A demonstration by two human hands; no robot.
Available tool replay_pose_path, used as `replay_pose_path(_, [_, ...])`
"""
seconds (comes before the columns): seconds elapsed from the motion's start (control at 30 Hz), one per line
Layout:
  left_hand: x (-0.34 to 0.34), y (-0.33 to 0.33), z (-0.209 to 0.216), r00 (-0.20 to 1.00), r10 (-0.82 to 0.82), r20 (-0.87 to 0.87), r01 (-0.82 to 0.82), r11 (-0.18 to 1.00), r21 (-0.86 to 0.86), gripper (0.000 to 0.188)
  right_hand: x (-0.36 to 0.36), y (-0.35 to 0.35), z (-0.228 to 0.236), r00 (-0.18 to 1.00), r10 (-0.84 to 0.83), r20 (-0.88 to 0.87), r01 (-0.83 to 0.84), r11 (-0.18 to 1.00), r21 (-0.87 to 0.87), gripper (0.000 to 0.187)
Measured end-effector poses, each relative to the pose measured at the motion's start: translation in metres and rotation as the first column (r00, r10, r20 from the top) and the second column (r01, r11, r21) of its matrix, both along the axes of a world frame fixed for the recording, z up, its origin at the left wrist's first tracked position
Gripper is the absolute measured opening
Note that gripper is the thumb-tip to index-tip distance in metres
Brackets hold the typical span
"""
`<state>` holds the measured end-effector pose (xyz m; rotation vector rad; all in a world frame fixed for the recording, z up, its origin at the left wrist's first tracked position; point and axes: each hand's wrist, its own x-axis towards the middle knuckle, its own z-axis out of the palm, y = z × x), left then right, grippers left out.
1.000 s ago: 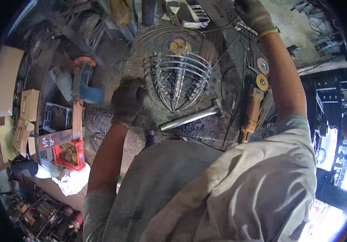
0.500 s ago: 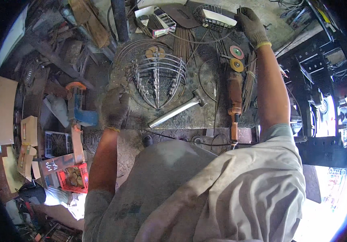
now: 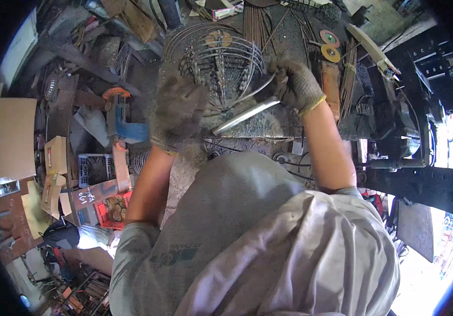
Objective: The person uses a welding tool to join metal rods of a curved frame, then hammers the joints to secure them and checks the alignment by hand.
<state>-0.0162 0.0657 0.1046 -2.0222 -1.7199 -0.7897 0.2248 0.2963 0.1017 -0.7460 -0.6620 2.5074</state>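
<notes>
From where I stand, the right hand (image 3: 297, 87) is gloved, its fingers curled inward; I can't tell whether they've closed on anything. The left hand (image 3: 180, 111), gloved too, is a blur, so its grip can't be told either. Just beside the right hand, on its inner side, lies the hammer (image 3: 246, 116), its bright handle slanting down toward the left hand, head hidden. I'd judge it heavy at the head, hard and slick along the handle, best held toward the tail. Between and beyond the hands sits the curved metal frame (image 3: 220, 79): stiff, probably fairly light, best taken by its outer rods.
</notes>
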Motion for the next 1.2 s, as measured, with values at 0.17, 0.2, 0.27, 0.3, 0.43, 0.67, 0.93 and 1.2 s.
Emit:
replay_pose_path(0.17, [0.0, -0.019, -0.013, 0.937, 0.023, 0.349, 0.055, 0.976, -0.212, 0.027, 0.014, -0.025, -0.019, 0.938, -0.019, 0.347, -0.055, 0.977, 0.204, 0.021])
replay_pose_path(0.2, [-0.002, -0.02, -0.018, 0.912, -0.012, 0.409, 0.086, 0.983, -0.164, 0.028, 0.02, -0.025, -0.024, 0.887, -0.007, 0.462, -0.184, 0.912, 0.367, 0.023])
replay_pose_path(0.27, [-0.009, -0.019, -0.021, 0.832, 0.012, 0.555, 0.099, 0.981, -0.169, 0.026, 0.023, -0.035, -0.017, 0.673, -0.351, 0.652, -0.527, 0.391, 0.755, 0.033])
replay_pose_path(0.3, [-0.014, -0.019, -0.021, 0.77, 0.075, 0.634, 0.094, 0.969, -0.229, 0.024, 0.02, -0.037, -0.021, 0.599, -0.503, 0.623, -0.517, 0.351, 0.781, 0.035])
replay_pose_path(0.43, [-0.029, -0.008, -0.007, 0.713, 0.24, 0.659, 0.095, 0.898, -0.43, 0.028, 0.018, -0.047, -0.01, 0.806, -0.382, 0.451, -0.413, 0.183, 0.892, 0.035])
replay_pose_path(0.67, [-0.039, 0.019, -0.028, 0.662, 0.272, 0.698, 0.026, 0.923, -0.384, 0.033, -0.005, -0.036, -0.02, 0.597, -0.535, 0.597, -0.673, 0.07, 0.736, 0.038])
replay_pose_path(0.93, [-0.065, 0.027, -0.055, 0.866, 0.193, 0.461, -0.079, 0.964, -0.255, 0.033, -0.015, -0.023, -0.034, 0.555, -0.647, 0.522, -0.59, 0.136, 0.796, 0.038])
replay_pose_path(1.2, [-0.057, 0.021, -0.064, 0.874, 0.286, 0.393, -0.182, 0.942, -0.281, 0.033, -0.019, -0.019, -0.043, 0.559, -0.663, 0.498, -0.629, 0.053, 0.776, 0.038])
